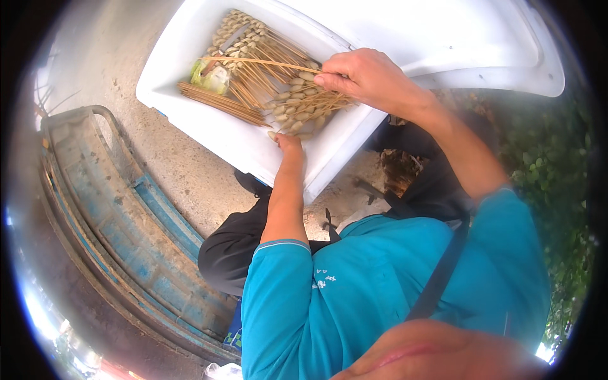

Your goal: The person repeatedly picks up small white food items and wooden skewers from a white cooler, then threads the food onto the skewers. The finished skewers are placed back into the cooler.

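Note:
An open white cooler box lies before me, with both my hands at it. In the pinch of my right hand is a thin wooden skewer, which reaches leftward across the box. Low by the near wall, my left hand has an oval beige piece at its fingertips; the exact hold is partly hidden. Loaded skewers with similar oval pieces lie between the hands. More loaded skewers fill the far end. A bundle of bare skewers rests along the left wall.
A knife blade lies on the far skewers. Near it sits a clear plastic bag with something green. The cooler's lid spreads to the upper right. A worn blue bench-like piece stands at left, and leafy plants grow at right.

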Tool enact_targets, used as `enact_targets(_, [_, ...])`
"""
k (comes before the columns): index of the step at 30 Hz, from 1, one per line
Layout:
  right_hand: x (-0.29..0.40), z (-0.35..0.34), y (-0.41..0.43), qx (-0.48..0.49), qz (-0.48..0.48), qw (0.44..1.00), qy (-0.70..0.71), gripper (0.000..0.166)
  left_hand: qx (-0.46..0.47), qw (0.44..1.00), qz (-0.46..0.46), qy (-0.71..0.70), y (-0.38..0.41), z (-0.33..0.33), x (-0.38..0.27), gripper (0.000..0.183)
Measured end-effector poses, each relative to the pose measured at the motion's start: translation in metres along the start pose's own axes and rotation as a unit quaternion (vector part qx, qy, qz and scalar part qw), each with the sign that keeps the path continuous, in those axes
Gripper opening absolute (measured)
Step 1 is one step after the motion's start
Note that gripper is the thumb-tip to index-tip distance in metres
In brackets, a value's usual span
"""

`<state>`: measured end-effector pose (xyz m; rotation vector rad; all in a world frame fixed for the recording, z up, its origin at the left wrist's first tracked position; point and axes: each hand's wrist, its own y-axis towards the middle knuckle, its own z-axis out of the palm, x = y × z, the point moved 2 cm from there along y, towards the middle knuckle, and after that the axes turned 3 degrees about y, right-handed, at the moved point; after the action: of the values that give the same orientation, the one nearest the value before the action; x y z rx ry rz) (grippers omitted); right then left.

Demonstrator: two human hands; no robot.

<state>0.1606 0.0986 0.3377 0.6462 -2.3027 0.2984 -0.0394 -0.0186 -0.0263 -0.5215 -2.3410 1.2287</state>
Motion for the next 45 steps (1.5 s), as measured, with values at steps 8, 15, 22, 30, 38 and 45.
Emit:
enact_targets(8, [0.013,-0.002,0.0,0.04,0.032,0.999,0.009,0.033,0.0,0.944,0.112,-0.31,-0.064,-0.072,0.055,0.031])
enact_targets(15, [0.043,0.012,-0.005,0.003,0.003,0.983,0.186,0.032,-0.137,0.447,0.185,-0.865,-0.233,-0.166,0.147,0.041])
enact_targets(22, [0.068,0.037,-0.014,0.021,-0.053,0.966,0.253,0.034,-0.335,0.325,0.143,-0.873,-0.273,-0.166,0.165,0.033])
enact_targets(30, [0.085,0.058,-0.02,0.049,-0.062,0.961,0.265,0.039,-0.335,-0.004,0.245,-0.91,-0.254,-0.171,0.207,0.034])
enact_targets(38, [0.092,0.067,-0.015,0.072,-0.077,0.966,0.238,0.037,-0.31,-0.102,0.248,-0.912,-0.242,-0.156,0.229,0.036])
enact_targets(45, [0.089,0.07,-0.012,0.072,-0.087,0.967,0.228,0.038,-0.312,-0.086,0.217,-0.921,-0.249,-0.164,0.227,0.033])
